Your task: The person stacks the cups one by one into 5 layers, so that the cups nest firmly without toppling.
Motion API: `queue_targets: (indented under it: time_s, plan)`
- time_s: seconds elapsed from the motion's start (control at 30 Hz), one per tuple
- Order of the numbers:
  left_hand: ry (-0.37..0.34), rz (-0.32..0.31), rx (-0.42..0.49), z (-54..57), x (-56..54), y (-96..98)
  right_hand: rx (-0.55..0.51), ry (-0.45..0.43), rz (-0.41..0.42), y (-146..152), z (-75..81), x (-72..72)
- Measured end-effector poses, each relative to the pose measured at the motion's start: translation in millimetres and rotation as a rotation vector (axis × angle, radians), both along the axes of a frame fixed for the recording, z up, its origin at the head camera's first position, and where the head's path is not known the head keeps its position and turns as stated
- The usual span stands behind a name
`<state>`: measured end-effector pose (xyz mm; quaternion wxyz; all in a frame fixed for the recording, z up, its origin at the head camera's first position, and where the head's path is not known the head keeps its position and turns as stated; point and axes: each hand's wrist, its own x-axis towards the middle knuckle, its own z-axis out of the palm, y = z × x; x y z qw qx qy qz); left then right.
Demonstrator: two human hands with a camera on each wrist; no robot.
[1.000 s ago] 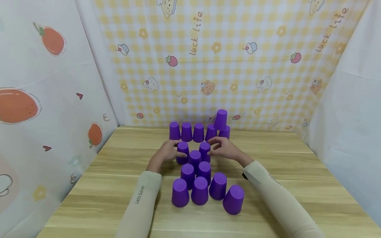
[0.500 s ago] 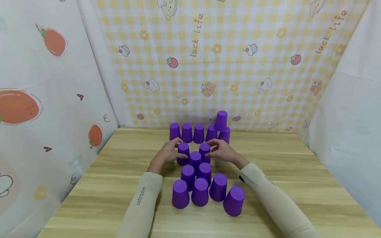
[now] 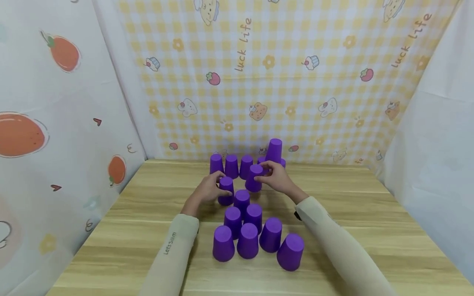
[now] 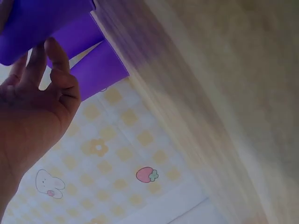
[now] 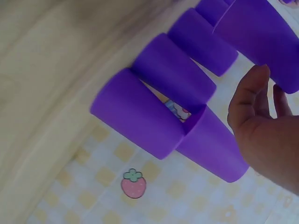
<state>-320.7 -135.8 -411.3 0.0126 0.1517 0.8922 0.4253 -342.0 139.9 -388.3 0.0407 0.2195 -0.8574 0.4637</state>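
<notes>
My right hand (image 3: 277,178) pinches an upside-down purple plastic cup (image 3: 253,181), thumb in front and fingers behind. In the right wrist view this cup (image 5: 261,39) is raised off the table, tilted. Left of it, my left hand (image 3: 208,190) holds another upside-down purple cup (image 3: 225,195) low by the table, its thumb across the near side. The left wrist view shows the fingers (image 4: 36,65) against that cup (image 4: 42,23). Behind both hands runs a back row of upside-down cups (image 3: 231,167). One cup (image 3: 274,151) stands on top of the row's two rightmost cups.
Nearer the body, several more upside-down purple cups stand close together, among them a single cup (image 3: 242,200), a front cup (image 3: 224,243) and a rightmost one (image 3: 290,252). The wooden table (image 3: 122,230) meets a checked cloth backdrop (image 3: 237,90) at its far edge.
My right hand has lifted its cup and moved it away toward the back row, tilting it. My left hand stays at its cup. The other cups stand as before.
</notes>
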Motion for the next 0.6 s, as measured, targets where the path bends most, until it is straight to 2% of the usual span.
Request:
queue_targets:
  time_s: [0.13,0.33,0.47,0.6]
  plan:
    - [0.007,0.014,0.082,10.2,-6.1,-2.9,-0.022,-0.008,-0.061,-6.2,11.2,-5.7]
    - [0.057,0.102,0.222,39.1,-21.8,-4.1,-0.065,0.034,-0.17,-15.1,23.7,-20.1]
    - [0.097,0.146,0.22,54.1,-35.6,-1.7,-0.111,0.066,-0.235,-21.9,26.9,-28.5]
    - [0.143,0.23,0.182,64.6,-47.5,2.4,-0.147,0.07,-0.283,-28.7,29.3,-31.7]
